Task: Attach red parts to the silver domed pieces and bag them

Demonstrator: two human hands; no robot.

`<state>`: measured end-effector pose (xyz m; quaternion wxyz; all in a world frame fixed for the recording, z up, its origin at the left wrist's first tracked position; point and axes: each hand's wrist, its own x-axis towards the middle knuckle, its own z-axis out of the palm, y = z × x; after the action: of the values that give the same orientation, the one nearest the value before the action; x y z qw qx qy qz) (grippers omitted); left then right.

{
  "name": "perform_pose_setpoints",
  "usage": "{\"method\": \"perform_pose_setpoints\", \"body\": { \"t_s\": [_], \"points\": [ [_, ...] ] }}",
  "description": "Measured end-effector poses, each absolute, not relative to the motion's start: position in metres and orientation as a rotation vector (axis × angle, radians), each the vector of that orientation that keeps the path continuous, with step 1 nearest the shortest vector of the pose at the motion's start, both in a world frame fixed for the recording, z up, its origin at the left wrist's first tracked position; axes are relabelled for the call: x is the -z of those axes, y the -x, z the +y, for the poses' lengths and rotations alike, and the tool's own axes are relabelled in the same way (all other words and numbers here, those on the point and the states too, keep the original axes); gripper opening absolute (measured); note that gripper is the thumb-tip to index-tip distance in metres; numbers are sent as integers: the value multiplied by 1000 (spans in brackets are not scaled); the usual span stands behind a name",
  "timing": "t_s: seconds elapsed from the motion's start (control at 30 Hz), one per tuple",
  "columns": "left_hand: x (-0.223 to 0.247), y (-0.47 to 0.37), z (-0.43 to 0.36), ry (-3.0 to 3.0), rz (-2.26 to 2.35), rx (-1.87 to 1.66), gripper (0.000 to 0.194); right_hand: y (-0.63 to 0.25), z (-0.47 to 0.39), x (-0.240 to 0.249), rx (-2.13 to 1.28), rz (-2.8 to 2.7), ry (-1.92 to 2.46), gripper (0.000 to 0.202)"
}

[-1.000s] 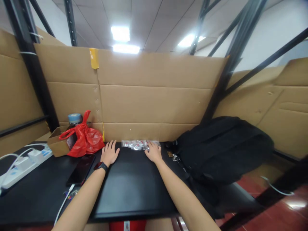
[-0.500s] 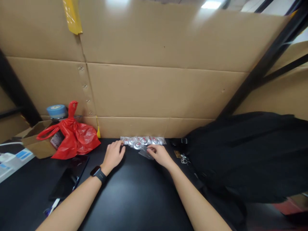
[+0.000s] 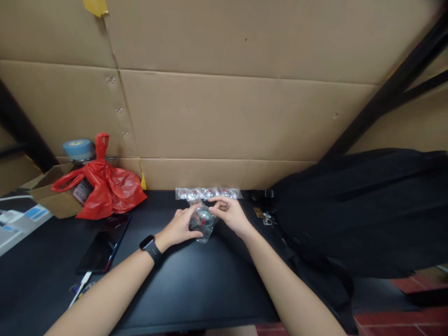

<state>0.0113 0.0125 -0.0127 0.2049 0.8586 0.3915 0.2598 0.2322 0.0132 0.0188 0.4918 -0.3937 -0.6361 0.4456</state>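
My left fingers and right fingers pinch a clear packet above the black tabletop.

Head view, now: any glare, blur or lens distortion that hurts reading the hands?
Head view: wide-angle stretch toward the edges; soft sheen on the black tabletop; small highlights on the clear packet blur its outline; both hands readable, fine finger contact less so.

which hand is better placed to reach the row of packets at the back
Probably the right hand: it is nearer the packet row, while the left hand holds the separate packet. The right may touch it too.
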Motion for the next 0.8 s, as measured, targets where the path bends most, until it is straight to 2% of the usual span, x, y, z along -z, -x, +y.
{"method": "perform_pose_setpoints", "body": {
  "t_s": [0.17,0.3,0.6,0.67,0.8],
  "points": [
    [10,-12,12,-2380,1011,-760,88,-232,17,-17,-1117,-1392,960,42],
    [7,-13,10,-2362,1020,-749,85,-233,21,-15,-975,-1369,943,38],
    [1,-14,5,-2430,1068,-864,92,-246,23,-17,-552,-1285,1071,34],
    [-4,-14,2,-2535,1110,-940,83,-247,22,-18,-524,-1278,1064,33],
    [-14,-16,-6,-2815,1170,-1092,48,-241,17,-19,-571,-1335,1049,30]
  ]
}}
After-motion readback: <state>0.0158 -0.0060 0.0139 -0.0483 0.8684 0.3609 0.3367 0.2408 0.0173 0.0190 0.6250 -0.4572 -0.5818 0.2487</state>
